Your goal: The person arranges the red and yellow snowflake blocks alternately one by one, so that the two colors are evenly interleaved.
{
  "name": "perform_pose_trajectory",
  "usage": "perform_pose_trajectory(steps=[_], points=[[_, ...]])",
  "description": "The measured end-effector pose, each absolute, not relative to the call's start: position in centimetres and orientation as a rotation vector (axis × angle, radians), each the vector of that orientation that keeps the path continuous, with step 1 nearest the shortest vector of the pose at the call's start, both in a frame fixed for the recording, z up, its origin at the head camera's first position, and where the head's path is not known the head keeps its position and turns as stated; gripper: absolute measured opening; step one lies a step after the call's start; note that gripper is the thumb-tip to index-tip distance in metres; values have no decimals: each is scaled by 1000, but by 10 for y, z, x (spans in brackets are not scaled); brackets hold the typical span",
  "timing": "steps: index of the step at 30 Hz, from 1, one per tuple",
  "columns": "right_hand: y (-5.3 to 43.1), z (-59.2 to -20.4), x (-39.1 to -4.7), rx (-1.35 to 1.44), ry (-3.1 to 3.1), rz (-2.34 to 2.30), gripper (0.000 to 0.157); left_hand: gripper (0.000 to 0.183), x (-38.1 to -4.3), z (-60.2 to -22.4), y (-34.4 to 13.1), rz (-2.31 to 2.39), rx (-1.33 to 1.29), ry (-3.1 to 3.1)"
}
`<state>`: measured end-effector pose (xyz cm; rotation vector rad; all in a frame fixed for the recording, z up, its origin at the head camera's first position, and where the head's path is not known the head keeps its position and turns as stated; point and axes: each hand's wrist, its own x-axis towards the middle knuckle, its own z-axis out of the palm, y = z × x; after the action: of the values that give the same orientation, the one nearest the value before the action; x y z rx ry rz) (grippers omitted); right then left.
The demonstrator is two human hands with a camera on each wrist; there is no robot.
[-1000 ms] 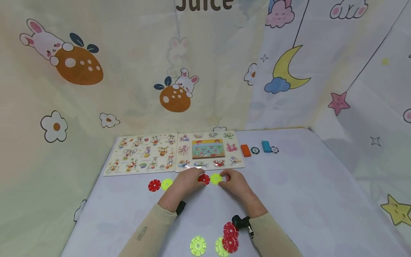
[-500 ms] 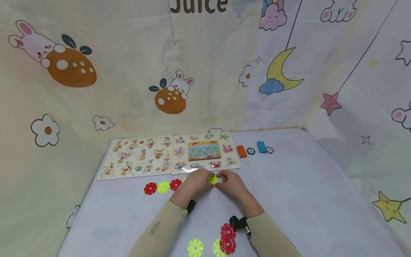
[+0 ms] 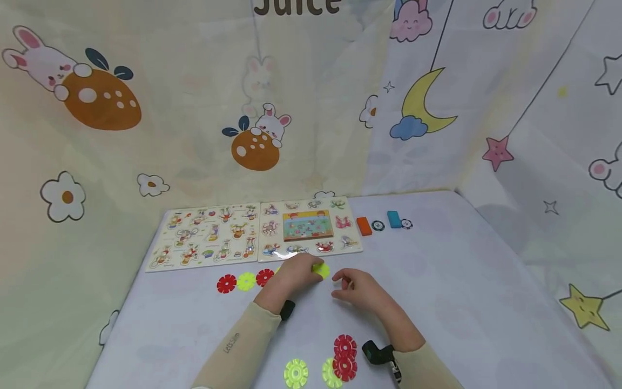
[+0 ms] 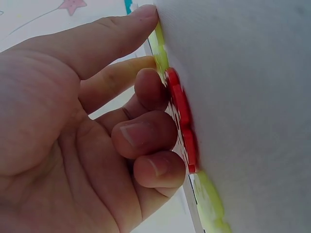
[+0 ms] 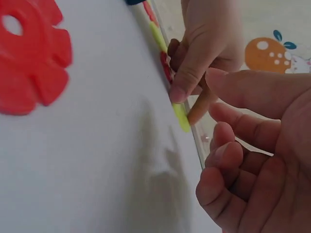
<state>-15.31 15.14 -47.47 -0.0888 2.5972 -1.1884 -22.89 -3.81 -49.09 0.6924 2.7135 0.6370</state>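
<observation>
My left hand (image 3: 293, 274) pinches a yellow-green notched plastic disc (image 3: 322, 270) between thumb and index finger, flat on the white table. Its other fingers curl over a red notched disc (image 4: 182, 111), seen in the left wrist view. Leftward the row continues with a red disc (image 3: 264, 277), a yellow-green disc (image 3: 246, 281) and another red disc (image 3: 226, 283); the left hand hides part of the row. Just right of the pinched disc, my right hand (image 3: 362, 289) is apart from it, fingers loosely bent, holding nothing.
Two picture puzzle boards (image 3: 204, 260) (image 3: 277, 216) lie behind the row. Right of them are an orange block (image 3: 364, 226), a blue block (image 3: 394, 219) and two small round chips (image 3: 378, 226). Nearer me lie a yellow-green disc (image 3: 296, 373) and overlapping red discs (image 3: 345, 346) on another yellow-green one.
My left hand has shifted right along the row to the end yellow-green disc. The right hand has let go of that disc and drawn back toward the right and nearer me.
</observation>
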Motion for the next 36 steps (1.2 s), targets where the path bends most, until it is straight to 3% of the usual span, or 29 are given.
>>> perform_pose_trajectory(steps=[9,16,33,36], points=[[165,-472,-109,-239,2442,-1102,31,44,-232,-493,-41,649,707,2728],[164,-479,-77,-355,2407,-951,41,44,-232,-493,-40,667,698,2707],[157,-487,-81,-254,2511,-966,19,44,-234,-495,-40,690,709,2709],[156,-488,-82,-241,2503,-957,29,44,-234,-495,-40,689,699,2703]])
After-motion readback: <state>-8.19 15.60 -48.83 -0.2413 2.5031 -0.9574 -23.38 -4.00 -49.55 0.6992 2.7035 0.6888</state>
